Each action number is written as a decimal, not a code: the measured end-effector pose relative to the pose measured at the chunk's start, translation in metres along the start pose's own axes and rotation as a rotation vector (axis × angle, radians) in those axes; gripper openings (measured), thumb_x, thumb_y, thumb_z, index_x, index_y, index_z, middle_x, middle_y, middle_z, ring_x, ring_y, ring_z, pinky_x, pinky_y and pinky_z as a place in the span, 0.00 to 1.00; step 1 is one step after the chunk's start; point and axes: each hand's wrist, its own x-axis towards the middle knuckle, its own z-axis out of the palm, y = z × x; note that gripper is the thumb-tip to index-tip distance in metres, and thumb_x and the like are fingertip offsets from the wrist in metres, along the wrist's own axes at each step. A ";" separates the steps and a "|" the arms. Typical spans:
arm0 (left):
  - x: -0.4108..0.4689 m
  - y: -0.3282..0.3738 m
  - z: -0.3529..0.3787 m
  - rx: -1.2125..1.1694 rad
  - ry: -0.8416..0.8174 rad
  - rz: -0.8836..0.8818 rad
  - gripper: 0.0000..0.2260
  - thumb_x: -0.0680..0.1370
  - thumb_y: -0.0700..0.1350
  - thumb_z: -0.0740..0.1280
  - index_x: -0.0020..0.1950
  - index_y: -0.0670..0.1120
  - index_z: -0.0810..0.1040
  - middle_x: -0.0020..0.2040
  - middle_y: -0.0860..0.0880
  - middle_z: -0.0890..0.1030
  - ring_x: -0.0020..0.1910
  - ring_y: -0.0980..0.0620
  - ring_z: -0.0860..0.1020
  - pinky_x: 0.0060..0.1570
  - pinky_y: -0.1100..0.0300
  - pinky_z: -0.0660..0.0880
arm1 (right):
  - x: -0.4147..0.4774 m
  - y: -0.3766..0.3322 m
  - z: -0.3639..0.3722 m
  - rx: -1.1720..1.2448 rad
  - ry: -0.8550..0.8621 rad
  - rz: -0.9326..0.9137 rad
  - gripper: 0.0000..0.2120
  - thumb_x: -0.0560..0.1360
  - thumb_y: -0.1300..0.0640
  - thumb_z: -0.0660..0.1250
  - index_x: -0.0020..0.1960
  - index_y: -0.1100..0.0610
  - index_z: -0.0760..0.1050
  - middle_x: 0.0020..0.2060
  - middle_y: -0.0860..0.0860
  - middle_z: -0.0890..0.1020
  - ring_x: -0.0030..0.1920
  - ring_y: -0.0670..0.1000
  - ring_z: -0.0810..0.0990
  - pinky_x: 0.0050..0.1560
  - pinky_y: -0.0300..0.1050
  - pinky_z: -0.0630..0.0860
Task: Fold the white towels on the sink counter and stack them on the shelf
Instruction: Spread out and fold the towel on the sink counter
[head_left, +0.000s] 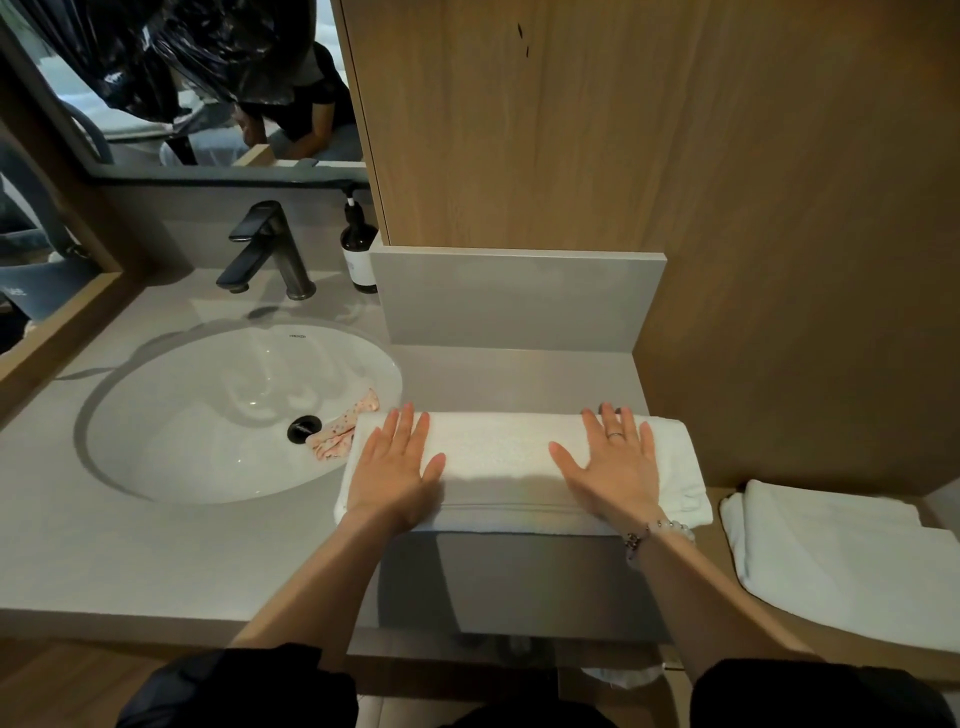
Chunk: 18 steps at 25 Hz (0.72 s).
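A white towel (498, 457) lies folded into a long band on the grey sink counter (156, 561), just right of the basin. My left hand (395, 467) presses flat on its left end, fingers straight and spread. My right hand (613, 467) presses flat on its right part in the same way, with a ring and a bead bracelet on it. A second white towel (841, 561) lies folded on the lower wooden shelf (727, 582) at the right.
The white basin (234, 415) holds a small pink spotted cloth (343, 434) near the drain. A dark tap (270, 249) and a brown pump bottle (358, 249) stand behind it. A wooden cabinet (623, 130) and a grey upstand (514, 301) close off the back.
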 end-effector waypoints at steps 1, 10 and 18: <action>0.000 -0.002 0.001 0.008 0.004 -0.014 0.26 0.82 0.55 0.45 0.77 0.48 0.40 0.77 0.49 0.36 0.75 0.52 0.36 0.71 0.58 0.34 | -0.001 0.004 -0.002 0.004 0.010 0.038 0.37 0.75 0.31 0.43 0.78 0.50 0.48 0.77 0.51 0.46 0.76 0.51 0.39 0.73 0.49 0.35; -0.012 -0.019 0.000 -0.004 -0.002 -0.269 0.29 0.81 0.56 0.45 0.77 0.42 0.40 0.77 0.41 0.39 0.76 0.46 0.41 0.75 0.53 0.42 | -0.001 0.008 -0.004 0.014 0.006 0.228 0.43 0.72 0.27 0.42 0.77 0.54 0.42 0.76 0.54 0.39 0.75 0.53 0.34 0.72 0.49 0.33; -0.019 -0.026 -0.005 -0.071 -0.058 -0.367 0.29 0.82 0.55 0.43 0.76 0.41 0.38 0.78 0.44 0.42 0.77 0.48 0.43 0.74 0.53 0.41 | 0.003 0.020 -0.015 0.065 -0.077 0.422 0.41 0.74 0.30 0.41 0.77 0.55 0.39 0.76 0.57 0.39 0.76 0.58 0.38 0.74 0.55 0.39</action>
